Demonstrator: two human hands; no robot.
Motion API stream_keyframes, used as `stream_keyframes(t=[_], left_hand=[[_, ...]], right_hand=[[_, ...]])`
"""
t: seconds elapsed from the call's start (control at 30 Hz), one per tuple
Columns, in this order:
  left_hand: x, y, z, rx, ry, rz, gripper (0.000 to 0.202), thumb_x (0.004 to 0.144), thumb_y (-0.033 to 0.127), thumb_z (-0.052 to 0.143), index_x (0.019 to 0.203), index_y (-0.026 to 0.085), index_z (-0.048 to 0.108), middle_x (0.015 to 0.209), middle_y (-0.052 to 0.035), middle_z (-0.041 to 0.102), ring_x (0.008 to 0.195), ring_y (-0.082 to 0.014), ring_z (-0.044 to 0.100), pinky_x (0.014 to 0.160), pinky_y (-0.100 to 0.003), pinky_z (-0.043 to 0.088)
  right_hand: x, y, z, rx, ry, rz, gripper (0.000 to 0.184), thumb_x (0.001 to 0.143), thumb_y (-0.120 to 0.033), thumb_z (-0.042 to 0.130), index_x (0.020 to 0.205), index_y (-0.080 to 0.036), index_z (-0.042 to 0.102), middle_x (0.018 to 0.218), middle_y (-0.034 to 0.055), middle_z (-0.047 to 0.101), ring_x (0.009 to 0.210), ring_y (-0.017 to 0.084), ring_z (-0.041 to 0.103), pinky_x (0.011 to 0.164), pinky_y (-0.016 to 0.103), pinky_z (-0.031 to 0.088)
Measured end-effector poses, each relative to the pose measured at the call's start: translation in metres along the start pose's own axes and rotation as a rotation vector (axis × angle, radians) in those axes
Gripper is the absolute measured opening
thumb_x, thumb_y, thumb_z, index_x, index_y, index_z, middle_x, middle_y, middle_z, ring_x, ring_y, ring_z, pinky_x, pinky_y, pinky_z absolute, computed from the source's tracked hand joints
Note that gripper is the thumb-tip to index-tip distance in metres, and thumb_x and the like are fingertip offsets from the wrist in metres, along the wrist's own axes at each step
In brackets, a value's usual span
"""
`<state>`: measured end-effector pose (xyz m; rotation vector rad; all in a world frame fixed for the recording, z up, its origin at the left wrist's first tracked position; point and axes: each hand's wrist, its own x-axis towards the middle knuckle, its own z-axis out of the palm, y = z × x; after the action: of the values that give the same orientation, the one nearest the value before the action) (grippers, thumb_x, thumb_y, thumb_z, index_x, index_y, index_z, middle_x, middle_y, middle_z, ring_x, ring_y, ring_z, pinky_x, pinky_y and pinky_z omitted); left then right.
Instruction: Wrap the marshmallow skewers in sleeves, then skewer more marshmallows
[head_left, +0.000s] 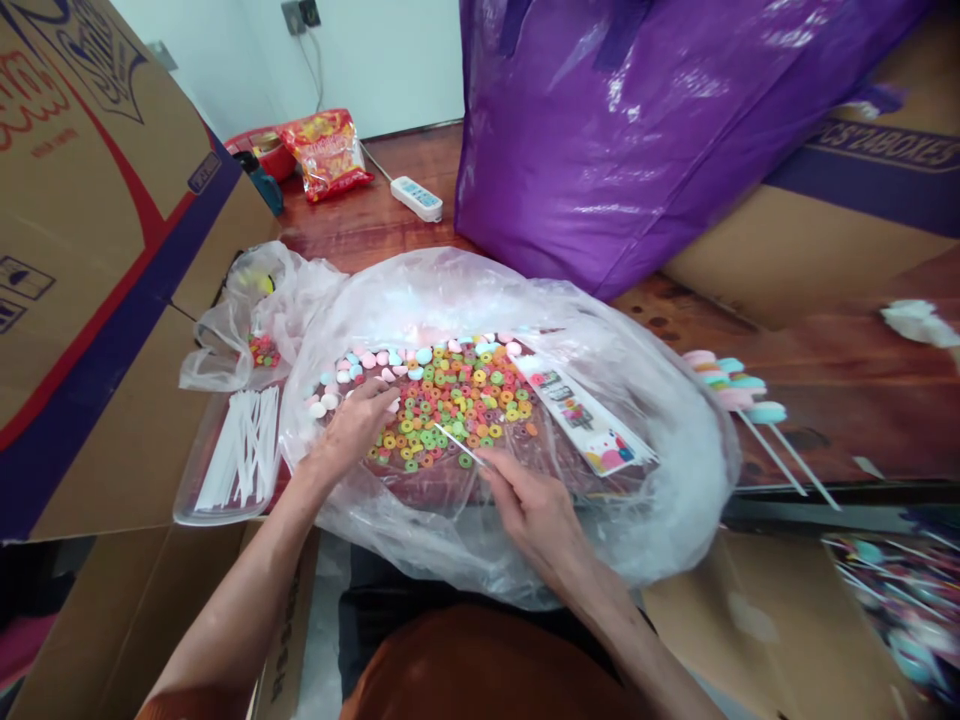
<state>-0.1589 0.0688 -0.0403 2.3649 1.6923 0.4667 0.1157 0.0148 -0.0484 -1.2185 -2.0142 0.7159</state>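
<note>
My left hand (361,418) reaches in over the pile, its fingers bent and drawn together around a pale marshmallow (394,404) at the fingertips. Pink, blue and white marshmallows (367,360) lie just beyond it in a loose row. My right hand (536,505) pinches a thin white stick (459,445), whose free end points left over the colourful ring-shaped cereal (457,395). Cereal and marshmallows rest on a large clear plastic bag (660,510) with a crumpled, raised edge. On its right part lies a stack of printed wrappers (577,415).
A clear tray of white sticks (238,450) stands left, below a smaller plastic bag (262,300). Marshmallow sticks (731,385) lie at the right edge. A purple bag (600,140) and cardboard boxes (97,250) crowd the sides. Filled sticks (900,600) sit in a box lower right.
</note>
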Motion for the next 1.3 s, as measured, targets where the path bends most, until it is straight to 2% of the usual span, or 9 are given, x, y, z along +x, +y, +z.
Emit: stream_keyframes(t=[0.1,0.2,0.43,0.53,0.7,0.87,0.97,1.13,1.3], left_hand=[[0.006,-0.001,-0.004,0.046,-0.013,-0.043,0.030,0.092,0.013,0.048,0.111,0.019,0.069,0.104,-0.0112,0.066,0.090,-0.0218,0.066,0.080,-0.033,0.054],[0.004,0.006,-0.005,-0.043,0.096,-0.103,0.027,0.094,0.019,0.048,0.111,0.019,0.069,0.101,-0.0118,0.069,0.089,-0.0222,0.066,0.080,-0.033,0.053],[-0.012,0.053,0.015,-1.020,0.264,-0.541,0.037,0.084,0.041,0.068,0.114,0.018,0.071,0.092,-0.0049,0.075,0.076,-0.0179,0.069,0.072,-0.031,0.056],[-0.015,0.069,0.023,-1.185,0.290,-0.567,0.036,0.079,0.041,0.075,0.108,0.020,0.073,0.095,-0.0045,0.076,0.079,-0.0169,0.069,0.075,-0.029,0.055],[-0.014,0.075,0.025,-1.235,0.289,-0.516,0.038,0.075,0.040,0.079,0.105,0.020,0.071,0.101,-0.0057,0.075,0.085,-0.0188,0.071,0.083,-0.034,0.056],[-0.014,0.076,0.027,-1.200,0.347,-0.501,0.033,0.077,0.041,0.076,0.101,0.020,0.067,0.093,-0.0043,0.074,0.074,-0.0160,0.070,0.073,-0.030,0.056],[-0.015,0.078,0.030,-1.163,0.393,-0.504,0.031,0.079,0.038,0.074,0.102,0.020,0.067,0.088,-0.0031,0.073,0.071,-0.0153,0.068,0.070,-0.029,0.055],[-0.019,0.079,0.036,-1.065,0.408,-0.518,0.033,0.084,0.036,0.070,0.113,0.020,0.069,0.092,-0.0037,0.074,0.079,-0.0168,0.069,0.080,-0.031,0.056],[-0.024,0.077,0.037,-0.898,0.433,-0.465,0.025,0.086,0.035,0.068,0.105,0.021,0.074,0.101,-0.0055,0.073,0.087,-0.0190,0.070,0.085,-0.033,0.056]], right_hand=[[0.000,-0.004,-0.002,0.067,-0.013,0.049,0.031,0.099,-0.022,0.047,0.121,-0.022,0.068,0.111,0.0057,0.078,0.086,0.020,0.076,0.075,0.029,0.059],[0.001,-0.005,-0.002,0.110,-0.015,0.091,0.032,0.099,-0.022,0.047,0.119,-0.023,0.070,0.108,0.0049,0.078,0.087,0.021,0.076,0.078,0.031,0.060],[0.009,-0.007,0.003,0.149,0.023,0.031,0.030,0.097,-0.019,0.047,0.111,-0.020,0.073,0.105,0.0081,0.078,0.089,0.021,0.075,0.084,0.033,0.059],[0.011,-0.011,0.004,0.154,0.019,0.037,0.031,0.097,-0.019,0.046,0.110,-0.020,0.073,0.100,0.0076,0.079,0.085,0.021,0.075,0.078,0.030,0.058],[0.013,-0.013,0.003,0.152,0.000,0.061,0.030,0.097,-0.019,0.046,0.109,-0.021,0.073,0.090,0.0055,0.079,0.074,0.019,0.074,0.069,0.028,0.057],[0.010,-0.012,0.004,0.144,0.039,0.024,0.030,0.097,-0.017,0.046,0.109,-0.020,0.074,0.106,0.0078,0.078,0.094,0.022,0.075,0.084,0.032,0.059],[0.009,-0.017,0.004,0.158,0.029,0.015,0.030,0.097,-0.018,0.046,0.111,-0.020,0.073,0.104,0.0078,0.078,0.094,0.021,0.075,0.084,0.031,0.059],[0.012,-0.021,0.004,0.162,0.010,0.010,0.031,0.097,-0.016,0.046,0.111,-0.019,0.074,0.106,0.0090,0.078,0.095,0.022,0.075,0.086,0.033,0.059],[0.015,-0.021,0.004,0.154,-0.030,-0.016,0.033,0.096,-0.013,0.046,0.113,-0.020,0.073,0.108,0.0082,0.078,0.098,0.022,0.075,0.087,0.032,0.059]])
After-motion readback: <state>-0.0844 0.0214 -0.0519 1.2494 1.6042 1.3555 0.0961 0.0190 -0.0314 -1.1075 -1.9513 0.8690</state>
